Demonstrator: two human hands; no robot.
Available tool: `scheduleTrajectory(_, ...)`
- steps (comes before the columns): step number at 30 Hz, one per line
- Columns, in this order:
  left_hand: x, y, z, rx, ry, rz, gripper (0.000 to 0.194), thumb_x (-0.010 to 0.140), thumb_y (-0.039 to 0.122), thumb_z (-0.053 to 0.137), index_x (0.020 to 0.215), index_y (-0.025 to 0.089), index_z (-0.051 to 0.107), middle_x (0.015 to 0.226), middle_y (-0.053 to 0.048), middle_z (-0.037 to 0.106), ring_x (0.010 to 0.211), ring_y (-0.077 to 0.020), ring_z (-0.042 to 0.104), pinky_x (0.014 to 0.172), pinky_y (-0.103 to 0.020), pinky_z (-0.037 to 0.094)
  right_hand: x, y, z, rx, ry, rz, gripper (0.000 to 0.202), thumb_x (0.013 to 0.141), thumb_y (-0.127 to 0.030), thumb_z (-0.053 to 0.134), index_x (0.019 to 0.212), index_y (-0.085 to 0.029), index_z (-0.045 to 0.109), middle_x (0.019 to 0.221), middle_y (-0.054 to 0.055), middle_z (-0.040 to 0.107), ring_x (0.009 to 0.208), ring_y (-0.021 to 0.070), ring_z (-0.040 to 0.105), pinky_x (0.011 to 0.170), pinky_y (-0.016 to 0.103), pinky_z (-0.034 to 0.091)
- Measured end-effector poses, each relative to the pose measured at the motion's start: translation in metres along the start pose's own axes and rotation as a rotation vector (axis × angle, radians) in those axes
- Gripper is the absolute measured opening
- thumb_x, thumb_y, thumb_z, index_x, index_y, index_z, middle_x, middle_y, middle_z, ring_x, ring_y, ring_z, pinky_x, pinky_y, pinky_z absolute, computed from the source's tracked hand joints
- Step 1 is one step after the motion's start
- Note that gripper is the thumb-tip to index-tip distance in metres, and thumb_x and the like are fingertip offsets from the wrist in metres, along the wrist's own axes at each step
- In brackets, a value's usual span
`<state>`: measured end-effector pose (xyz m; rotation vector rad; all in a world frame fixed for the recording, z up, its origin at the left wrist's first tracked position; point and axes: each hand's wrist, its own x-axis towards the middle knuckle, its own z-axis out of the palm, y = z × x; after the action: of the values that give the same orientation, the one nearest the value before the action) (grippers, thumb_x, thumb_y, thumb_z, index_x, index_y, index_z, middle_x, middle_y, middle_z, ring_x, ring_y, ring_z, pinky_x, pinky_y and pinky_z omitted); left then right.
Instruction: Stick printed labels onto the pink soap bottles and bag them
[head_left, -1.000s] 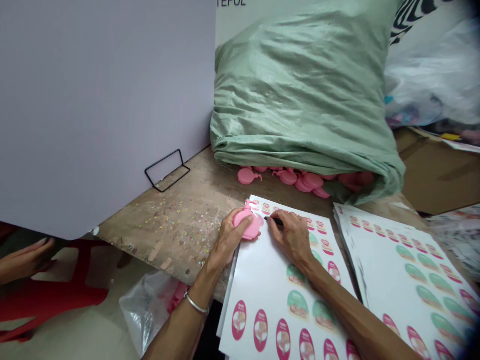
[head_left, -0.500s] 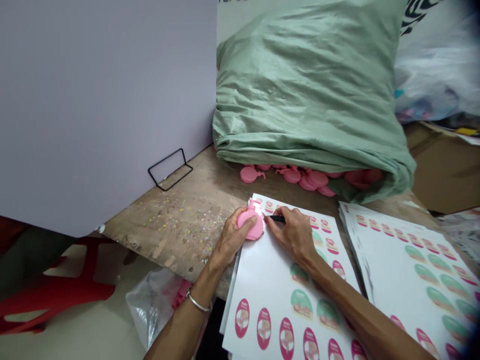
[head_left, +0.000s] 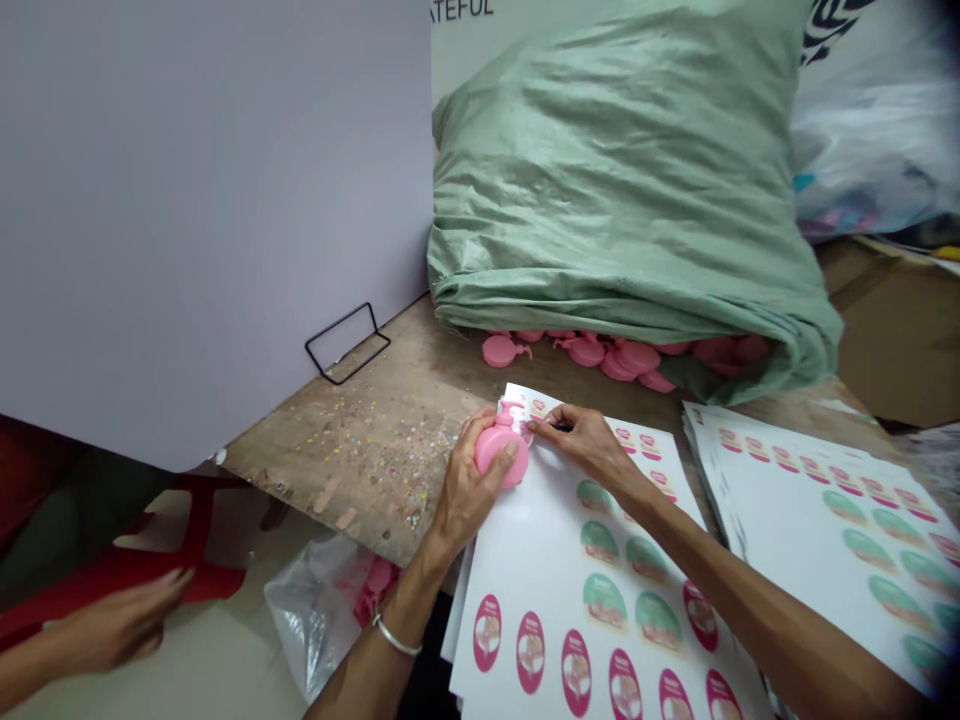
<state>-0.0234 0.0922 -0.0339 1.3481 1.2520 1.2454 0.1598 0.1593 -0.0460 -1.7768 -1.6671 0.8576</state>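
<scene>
My left hand (head_left: 476, 475) is closed round a flat pink pump-bottle-shaped plastic piece (head_left: 501, 455), thumb across its front. The piece is held over the top left corner of a sticker sheet (head_left: 525, 540) printed with pink and green labels. Close by on the right, my right hand (head_left: 589, 440) pinches a slim black tool (head_left: 561, 427), mostly hidden by the fingers; its kind I cannot make out. The right fingertips are beside the pink piece, near the small labels along the sheet's top edge.
More pink pieces (head_left: 585, 350) spill from a green sack (head_left: 622, 180). A second sheet stack (head_left: 795, 530) lies right. Left are a white panel (head_left: 217, 220), a black wire stand (head_left: 349, 345) and another person's hand (head_left: 127, 620). A plastic bag (head_left: 315, 600) is below the table.
My right hand has moved slightly up and its fingers have turned toward the pink piece, which stays in my left hand. Another person's hand has come in at lower left.
</scene>
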Motion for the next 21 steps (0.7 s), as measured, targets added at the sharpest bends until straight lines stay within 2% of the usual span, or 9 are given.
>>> scheduleTrajectory(2,-0.013,0.01,0.0,-0.006,-0.053,-0.04,0.039,0.085,0.04,0.059,0.117,0.017,0.058,0.114,-0.009,0.064,0.1,-0.0219,0.06,0.092,-0.033,0.045,0.0,0.001,-0.001,0.01,-0.012,0.001,0.043,0.063,-0.061,0.066,0.063,-0.019,0.059,0.059,0.0,0.06,0.054,0.0127,0.049,0.051,0.025,0.035)
scheduleTrajectory(4,-0.024,0.015,0.002,-0.047,-0.196,-0.126,0.04,0.085,0.042,0.059,0.116,0.017,0.059,0.098,-0.006,0.065,0.082,-0.0189,0.061,0.079,-0.03,0.048,0.0,0.002,-0.002,0.021,-0.029,0.002,0.042,0.063,-0.06,0.068,0.062,-0.019,0.059,0.057,0.0,0.059,0.053,0.0121,0.048,0.049,0.024,0.034)
scheduleTrajectory(7,-0.031,0.014,0.008,-0.055,-0.334,-0.192,0.036,0.082,0.039,0.061,0.111,0.016,0.062,0.089,-0.003,0.063,0.075,-0.0167,0.057,0.073,-0.028,0.047,0.0,0.0,-0.005,0.037,-0.054,0.007,0.042,0.063,-0.059,0.07,0.06,-0.019,0.057,0.053,-0.002,0.054,0.05,0.0105,0.044,0.047,0.024,0.031)
scheduleTrajectory(11,-0.029,0.008,0.011,0.017,-0.349,-0.196,0.036,0.08,0.036,0.063,0.11,0.015,0.064,0.09,-0.003,0.062,0.079,-0.0171,0.054,0.074,-0.027,0.045,0.0,-0.01,-0.011,0.089,-0.112,0.068,0.044,0.064,-0.06,0.07,0.061,-0.019,0.055,0.048,-0.005,0.045,0.044,0.0084,0.035,0.044,0.024,0.026)
scheduleTrajectory(14,-0.029,0.006,0.01,0.008,-0.33,-0.214,0.036,0.08,0.037,0.064,0.109,0.016,0.065,0.089,-0.003,0.062,0.078,-0.0167,0.054,0.072,-0.026,0.045,0.001,-0.021,-0.02,0.254,-0.206,0.119,0.047,0.063,-0.061,0.073,0.06,-0.019,0.052,0.05,-0.006,0.041,0.045,0.0068,0.031,0.044,0.024,0.022)
scheduleTrajectory(16,-0.03,0.006,0.01,-0.042,-0.309,-0.232,0.034,0.079,0.038,0.065,0.106,0.016,0.067,0.088,-0.003,0.062,0.077,-0.016,0.055,0.071,-0.025,0.046,0.0,-0.027,-0.029,0.383,-0.238,0.089,0.048,0.064,-0.06,0.074,0.059,-0.018,0.052,0.052,-0.007,0.04,0.047,0.0062,0.03,0.045,0.024,0.021)
scheduleTrajectory(19,-0.033,0.007,0.012,-0.24,-0.257,-0.314,0.038,0.079,0.041,0.068,0.107,0.016,0.066,0.092,-0.006,0.065,0.076,-0.0164,0.059,0.068,-0.026,0.049,-0.011,-0.034,-0.042,0.541,-0.179,0.003,0.042,0.068,-0.056,0.075,0.064,-0.018,0.058,0.053,-0.007,0.041,0.05,0.0062,0.032,0.048,0.022,0.026)
scheduleTrajectory(21,-0.035,0.01,0.013,-0.428,-0.22,-0.41,0.045,0.08,0.046,0.067,0.113,0.016,0.061,0.097,-0.009,0.068,0.072,-0.0173,0.063,0.063,-0.027,0.053,-0.026,-0.037,-0.047,0.576,-0.1,-0.055,0.036,0.07,-0.054,0.075,0.071,-0.019,0.065,0.059,-0.004,0.052,0.054,0.0072,0.041,0.052,0.022,0.033)
